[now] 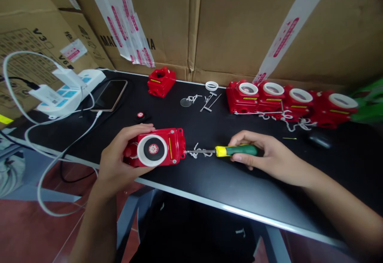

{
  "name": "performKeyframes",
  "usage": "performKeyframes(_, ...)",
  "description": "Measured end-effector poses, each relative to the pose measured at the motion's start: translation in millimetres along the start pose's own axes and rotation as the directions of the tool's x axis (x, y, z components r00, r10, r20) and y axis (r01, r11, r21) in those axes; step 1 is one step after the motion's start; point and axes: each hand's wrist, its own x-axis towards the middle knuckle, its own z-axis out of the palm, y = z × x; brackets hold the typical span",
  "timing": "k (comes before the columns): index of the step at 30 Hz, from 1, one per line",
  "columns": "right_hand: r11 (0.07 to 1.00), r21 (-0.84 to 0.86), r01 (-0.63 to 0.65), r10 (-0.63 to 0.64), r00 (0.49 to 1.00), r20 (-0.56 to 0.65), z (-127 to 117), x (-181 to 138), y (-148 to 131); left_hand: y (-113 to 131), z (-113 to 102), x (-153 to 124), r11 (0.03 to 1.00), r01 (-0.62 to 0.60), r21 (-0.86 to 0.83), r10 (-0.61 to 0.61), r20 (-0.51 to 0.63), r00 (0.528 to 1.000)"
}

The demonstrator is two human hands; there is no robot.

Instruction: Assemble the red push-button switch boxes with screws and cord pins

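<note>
My left hand [119, 151] is wrapped round a red housing [177, 146] that has a white ring [140, 150] on top and a black round piece [153, 155] with a red and white centre inside the ring. In my right hand [254, 151] is a screwdriver [236, 150] with a green and yellow handle, held level. Its metal shaft reaches left, and the tip meets the right end face of the housing. Whether the tip sits in a screw cannot be made out. White string [197, 151] lies on the table behind the shaft.
Several red housings with white rings [273, 89] stand back right. Another red housing [161, 81], a loose white ring [212, 85], a clear disc [186, 102] and metal pieces [209, 103] lie at the back. A phone [110, 95] and power strip [72, 91] with cables occupy the left.
</note>
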Motion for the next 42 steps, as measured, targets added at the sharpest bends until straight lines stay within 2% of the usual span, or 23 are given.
performKeyframes(3,0.999,0.045,-0.022,0.023,1.0,-0.02,4,1,-1,1,0,0,0.999,-0.031,0.003,0.032,-0.025,0.999)
performKeyframes(8,0.99,-0.133,0.045,-0.05,0.998,-0.031,5,2,-2,0,1,-3,0.994,-0.087,0.071,0.085,0.03,0.996)
performKeyframes(13,0.989,-0.096,0.114,-0.113,0.994,0.009,2,2,1,-1,2,-4,0.99,-0.085,0.112,0.083,0.02,0.996)
performKeyframes(17,0.972,-0.17,0.164,-0.17,0.985,-0.024,-2,2,3,-1,3,-3,0.991,-0.096,0.098,0.093,0.037,0.995)
performKeyframes(19,0.979,-0.166,0.12,-0.129,0.991,-0.044,-3,1,2,-1,3,-3,0.991,-0.09,0.098,0.084,0.059,0.995)
performKeyframes(22,0.996,-0.085,-0.028,0.026,0.999,-0.021,-2,1,0,0,3,-1,0.993,-0.049,0.107,0.04,0.09,0.995)
performKeyframes(24,0.995,-0.063,-0.076,0.075,0.997,-0.012,0,1,0,1,2,0,0.993,-0.006,0.115,-0.006,0.107,0.994)
performKeyframes(27,0.995,-0.094,-0.03,0.028,0.999,-0.029,2,2,1,1,0,1,0.991,0.042,0.125,-0.058,0.126,0.99)
performKeyframes(32,0.99,-0.088,0.11,-0.113,0.993,-0.028,-2,2,5,0,0,1,0.991,0.055,0.125,-0.072,0.135,0.988)
performKeyframes(34,0.984,-0.122,0.13,-0.133,0.991,-0.013,-4,1,4,0,1,1,0.99,0.058,0.125,-0.075,0.135,0.988)
performKeyframes(36,0.984,-0.137,0.116,-0.118,0.993,-0.009,-6,0,2,0,1,1,0.991,0.061,0.121,-0.077,0.135,0.988)
performKeyframes(42,0.998,-0.061,-0.028,0.028,1.0,0.007,-2,0,-2,1,0,1,0.995,0.043,0.09,-0.054,0.123,0.991)
